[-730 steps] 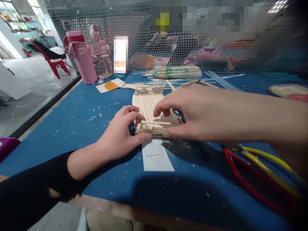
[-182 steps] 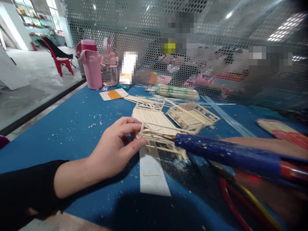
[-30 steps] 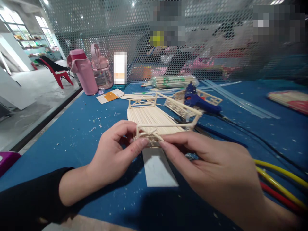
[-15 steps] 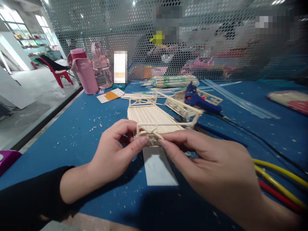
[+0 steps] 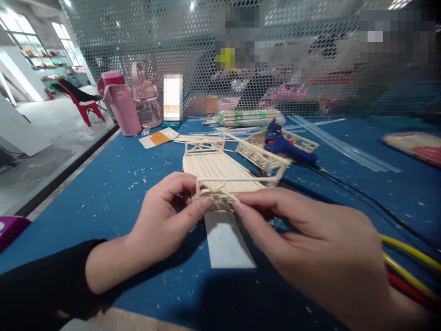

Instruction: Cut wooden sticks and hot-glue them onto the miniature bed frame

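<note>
A model built of thin wooden sticks (image 5: 215, 166) stands at the middle of the blue table, with a slatted deck and railings. My left hand (image 5: 168, 216) pinches its near left corner between thumb and fingers. Thumb and forefinger of my right hand (image 5: 303, 234) close on the end of a short wooden stick (image 5: 228, 196) at the model's near side. Where that stick meets the model is too small to make out. A white card (image 5: 229, 243) lies flat beneath the near end.
A blue glue gun (image 5: 287, 146) rests on another stick frame (image 5: 253, 154) behind right. Clear glue sticks (image 5: 341, 142), a bag of sticks (image 5: 250, 117), a pink bottle (image 5: 122, 108) and a clear bottle (image 5: 148, 108) lie or stand farther back. Yellow cables (image 5: 409, 271) run at the right.
My right hand has shifted slightly to the right, with the short stick's end still between its fingertips. My left hand has hardly moved.
</note>
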`<state>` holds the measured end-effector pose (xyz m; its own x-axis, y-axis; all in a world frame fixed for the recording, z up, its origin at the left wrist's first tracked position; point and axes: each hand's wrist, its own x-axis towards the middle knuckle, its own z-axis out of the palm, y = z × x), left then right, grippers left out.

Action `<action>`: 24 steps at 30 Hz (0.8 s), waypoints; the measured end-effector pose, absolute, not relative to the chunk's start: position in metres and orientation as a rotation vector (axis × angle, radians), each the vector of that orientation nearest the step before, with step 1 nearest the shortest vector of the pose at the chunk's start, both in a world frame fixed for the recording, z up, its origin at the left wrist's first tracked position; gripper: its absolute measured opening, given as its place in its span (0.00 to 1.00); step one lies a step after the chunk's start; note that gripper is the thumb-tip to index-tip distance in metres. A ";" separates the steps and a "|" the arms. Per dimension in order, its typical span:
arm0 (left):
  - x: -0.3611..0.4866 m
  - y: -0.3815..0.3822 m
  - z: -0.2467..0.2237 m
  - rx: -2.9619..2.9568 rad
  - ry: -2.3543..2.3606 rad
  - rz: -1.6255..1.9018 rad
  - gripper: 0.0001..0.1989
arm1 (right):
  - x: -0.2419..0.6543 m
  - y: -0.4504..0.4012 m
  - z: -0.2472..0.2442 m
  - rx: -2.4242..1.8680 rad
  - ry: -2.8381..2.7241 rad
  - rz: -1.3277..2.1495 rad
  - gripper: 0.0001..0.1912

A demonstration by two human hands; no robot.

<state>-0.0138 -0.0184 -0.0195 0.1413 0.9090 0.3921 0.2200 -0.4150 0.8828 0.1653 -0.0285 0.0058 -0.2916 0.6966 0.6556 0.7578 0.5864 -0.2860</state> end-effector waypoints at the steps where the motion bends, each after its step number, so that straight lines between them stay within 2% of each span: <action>1: -0.014 -0.019 -0.020 1.750 1.088 1.307 0.07 | 0.165 -0.029 0.006 -1.134 -2.025 -0.126 0.06; 24: -0.013 -0.018 -0.019 1.750 1.068 1.316 0.07 | 0.165 -0.026 0.005 -1.075 -2.045 -0.143 0.06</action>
<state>-0.0127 -0.0181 -0.0189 0.1477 0.9049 0.3992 0.2045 -0.4228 0.8829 0.1645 -0.0263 0.0047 -0.3157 0.6426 0.6981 0.7335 0.6320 -0.2501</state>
